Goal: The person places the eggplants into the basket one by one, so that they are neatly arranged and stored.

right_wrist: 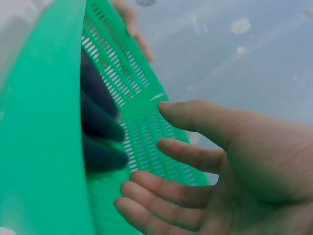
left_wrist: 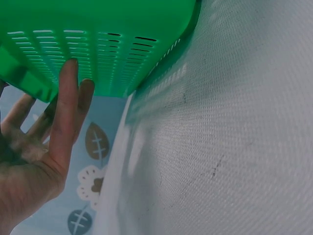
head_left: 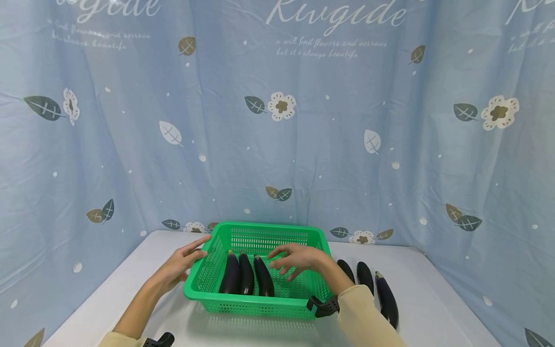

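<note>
A green plastic basket (head_left: 256, 301) with slotted walls stands on the white table. Three dark purple eggplants lie side by side in its left half, the rightmost eggplant (head_left: 263, 277) nearest my right hand. My left hand (head_left: 179, 264) holds the basket's left rim; from the left wrist, some fingers (left_wrist: 68, 112) show below the rim against the outer wall. My right hand (head_left: 299, 258) hovers over the inside of the basket, right of the eggplants, fingers spread and loosely bent with nothing in them. The right wrist view shows its palm and separated fingers (right_wrist: 186, 188).
Three more eggplants lie on the table right of the basket, partly behind my right forearm; the outermost eggplant (head_left: 387, 301) is nearest the table's right side. A blue printed curtain (head_left: 277, 144) hangs behind and at both sides of the white table (head_left: 427, 299).
</note>
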Demonstrator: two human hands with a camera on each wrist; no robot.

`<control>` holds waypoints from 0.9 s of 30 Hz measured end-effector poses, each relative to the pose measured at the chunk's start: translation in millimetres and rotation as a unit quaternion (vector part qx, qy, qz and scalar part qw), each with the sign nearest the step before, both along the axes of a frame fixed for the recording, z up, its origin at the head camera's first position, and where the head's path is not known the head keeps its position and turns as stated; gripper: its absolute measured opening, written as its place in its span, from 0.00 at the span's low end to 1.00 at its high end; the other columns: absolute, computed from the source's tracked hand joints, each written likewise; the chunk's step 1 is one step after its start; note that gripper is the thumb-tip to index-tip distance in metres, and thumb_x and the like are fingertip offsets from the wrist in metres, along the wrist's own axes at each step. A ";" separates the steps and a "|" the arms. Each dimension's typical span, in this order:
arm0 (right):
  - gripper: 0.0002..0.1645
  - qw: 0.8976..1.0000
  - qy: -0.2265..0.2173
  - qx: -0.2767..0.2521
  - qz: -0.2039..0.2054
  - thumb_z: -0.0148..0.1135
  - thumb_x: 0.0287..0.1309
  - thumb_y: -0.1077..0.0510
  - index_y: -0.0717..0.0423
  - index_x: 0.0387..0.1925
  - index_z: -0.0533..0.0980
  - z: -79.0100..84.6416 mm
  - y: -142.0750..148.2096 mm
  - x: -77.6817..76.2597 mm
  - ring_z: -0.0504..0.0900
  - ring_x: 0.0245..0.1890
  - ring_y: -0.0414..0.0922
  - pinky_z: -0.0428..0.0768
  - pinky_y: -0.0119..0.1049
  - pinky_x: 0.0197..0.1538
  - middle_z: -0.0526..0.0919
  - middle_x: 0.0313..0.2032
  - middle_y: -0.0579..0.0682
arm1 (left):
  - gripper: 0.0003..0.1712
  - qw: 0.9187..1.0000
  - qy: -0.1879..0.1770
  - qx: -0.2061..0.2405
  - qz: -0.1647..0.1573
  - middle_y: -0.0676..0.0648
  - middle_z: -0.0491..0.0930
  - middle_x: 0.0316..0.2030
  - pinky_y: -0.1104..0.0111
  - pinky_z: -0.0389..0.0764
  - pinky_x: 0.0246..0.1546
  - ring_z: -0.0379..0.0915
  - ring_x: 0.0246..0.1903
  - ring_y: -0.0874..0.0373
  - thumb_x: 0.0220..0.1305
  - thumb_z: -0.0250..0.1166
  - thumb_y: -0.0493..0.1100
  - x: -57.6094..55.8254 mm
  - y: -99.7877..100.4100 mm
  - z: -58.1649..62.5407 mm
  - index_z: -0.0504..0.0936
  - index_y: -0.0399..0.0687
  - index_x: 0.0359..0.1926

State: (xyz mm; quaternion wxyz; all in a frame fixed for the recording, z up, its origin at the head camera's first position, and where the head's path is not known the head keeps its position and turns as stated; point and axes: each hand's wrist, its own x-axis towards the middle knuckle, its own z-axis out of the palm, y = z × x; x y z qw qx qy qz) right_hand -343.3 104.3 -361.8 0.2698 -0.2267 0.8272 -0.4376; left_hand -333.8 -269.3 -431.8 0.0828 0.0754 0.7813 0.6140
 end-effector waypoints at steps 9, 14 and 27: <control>0.25 0.999 0.027 -0.030 -0.002 0.63 0.64 0.47 0.47 0.61 0.75 12.4 15.5 12.2 0.83 0.42 0.44 0.83 0.51 0.47 0.82 0.50 0.52 | 0.37 1.000 0.002 -0.004 0.008 0.37 0.47 0.77 0.69 0.61 0.17 0.39 0.73 0.28 0.69 0.59 0.57 0.2 1.1 -0.5 0.57 0.68 0.75; 0.25 0.999 0.039 -0.036 0.002 0.63 0.65 0.47 0.47 0.61 0.74 10.6 25.2 18.2 0.83 0.42 0.44 0.84 0.48 0.45 0.82 0.48 0.52 | 0.37 1.000 0.002 -0.005 0.007 0.36 0.47 0.77 0.70 0.59 0.16 0.39 0.73 0.28 0.70 0.59 0.56 0.5 0.7 -2.3 0.57 0.68 0.75; 0.28 0.995 0.093 -0.044 0.009 0.59 0.67 0.47 0.51 0.65 0.71 25.9 58.9 42.2 0.81 0.52 0.55 0.84 0.44 0.44 0.78 0.56 0.60 | 0.37 1.000 0.000 -0.004 0.005 0.37 0.45 0.77 0.70 0.59 0.17 0.38 0.73 0.28 0.69 0.59 0.57 0.1 0.2 -1.2 0.57 0.69 0.75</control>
